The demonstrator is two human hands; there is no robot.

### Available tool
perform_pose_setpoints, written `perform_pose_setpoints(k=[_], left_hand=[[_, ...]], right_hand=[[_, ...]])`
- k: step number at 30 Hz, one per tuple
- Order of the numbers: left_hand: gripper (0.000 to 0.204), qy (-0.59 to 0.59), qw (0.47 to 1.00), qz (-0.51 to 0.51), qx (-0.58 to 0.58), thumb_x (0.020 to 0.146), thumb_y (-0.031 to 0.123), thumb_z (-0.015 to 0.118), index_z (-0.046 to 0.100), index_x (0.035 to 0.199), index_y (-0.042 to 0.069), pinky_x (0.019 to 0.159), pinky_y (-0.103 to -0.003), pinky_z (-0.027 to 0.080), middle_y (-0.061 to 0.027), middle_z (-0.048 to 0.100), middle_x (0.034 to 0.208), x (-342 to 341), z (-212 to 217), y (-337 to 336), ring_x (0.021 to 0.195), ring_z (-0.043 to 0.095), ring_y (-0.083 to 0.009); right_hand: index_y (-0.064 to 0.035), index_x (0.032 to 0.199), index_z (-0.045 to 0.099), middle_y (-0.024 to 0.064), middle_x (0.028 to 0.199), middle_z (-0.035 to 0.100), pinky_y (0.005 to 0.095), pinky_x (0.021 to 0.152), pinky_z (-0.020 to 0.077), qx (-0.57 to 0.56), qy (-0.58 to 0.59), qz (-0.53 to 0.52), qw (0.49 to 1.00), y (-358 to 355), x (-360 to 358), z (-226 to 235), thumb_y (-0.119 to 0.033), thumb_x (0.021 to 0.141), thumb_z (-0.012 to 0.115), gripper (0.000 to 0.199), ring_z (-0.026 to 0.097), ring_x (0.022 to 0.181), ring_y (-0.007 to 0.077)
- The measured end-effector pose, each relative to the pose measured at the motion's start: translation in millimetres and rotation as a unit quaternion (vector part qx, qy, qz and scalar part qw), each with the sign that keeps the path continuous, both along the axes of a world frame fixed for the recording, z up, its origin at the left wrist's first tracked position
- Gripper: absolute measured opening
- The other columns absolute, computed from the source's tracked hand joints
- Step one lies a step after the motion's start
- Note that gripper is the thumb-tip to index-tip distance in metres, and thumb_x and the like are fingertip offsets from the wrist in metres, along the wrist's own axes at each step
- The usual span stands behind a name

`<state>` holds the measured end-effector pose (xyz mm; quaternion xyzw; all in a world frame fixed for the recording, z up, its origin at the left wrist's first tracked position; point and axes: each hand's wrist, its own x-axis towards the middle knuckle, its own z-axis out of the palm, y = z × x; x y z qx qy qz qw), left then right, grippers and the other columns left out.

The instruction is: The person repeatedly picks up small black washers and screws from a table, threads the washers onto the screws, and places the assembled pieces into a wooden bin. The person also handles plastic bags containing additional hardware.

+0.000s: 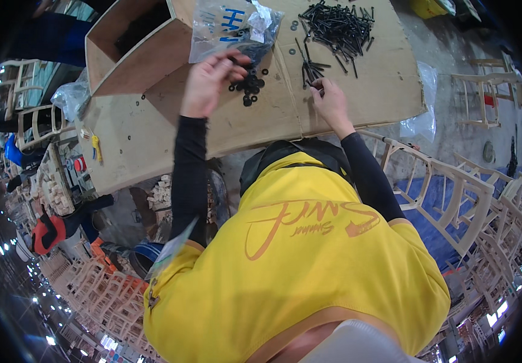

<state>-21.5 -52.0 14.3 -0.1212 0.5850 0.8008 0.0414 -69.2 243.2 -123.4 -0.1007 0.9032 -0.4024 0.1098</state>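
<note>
My left hand [209, 81] hovers over a loose cluster of small black washers [250, 88], beside a clear plastic bag [227, 27] with dark pieces inside. Its fingers are curled inward; whatever they hold is too small to tell. My right hand [332, 103] is closed in a pinch at the near end of a small fan of black bolts [312, 68], with a dark bolt end at its fingertips. Behind that fan lies a big heap of black bolts [336, 27]. A few grey washers [292, 52] rest left of the heap.
Cardboard [388, 78] covers the worktable. An open wooden box [143, 57] stands at the table's left, with a yellow-handled tool [96, 148] near the left edge. Wooden chair frames [436, 181] crowd the floor at right. A person in red and black [49, 233] is at far left.
</note>
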Motion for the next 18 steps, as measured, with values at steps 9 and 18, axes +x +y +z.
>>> perform_pose_setpoints(k=[9,18], left_hand=[[0.018,-0.082,0.987,-0.056,-0.127,0.087,0.016,0.073,0.071,0.098,0.003,0.060,-0.019,0.045,-0.0002,0.068,0.080,24.2,-59.5,79.5,0.066,0.058,-0.0048],[0.016,0.003,0.983,0.014,-0.183,0.086,0.017,0.074,0.070,0.093,0.002,0.063,-0.020,0.045,0.0028,0.064,0.080,30.1,-75.9,93.2,0.071,0.055,-0.0042]], right_hand=[[-0.0057,0.130,0.050,0.0019,0.094,0.061,0.0263,0.081,0.0553,-0.536,-0.461,-0.099,0.700,-28.5,15.6,37.7,-0.013,0.095,0.060,0.036,0.062,0.086,0.0127],[-0.0049,0.122,0.057,0.0011,0.094,0.062,0.0260,0.080,0.0554,-0.522,-0.500,-0.123,0.680,-32.0,24.0,28.5,-0.014,0.095,0.062,0.029,0.062,0.085,0.0112]])
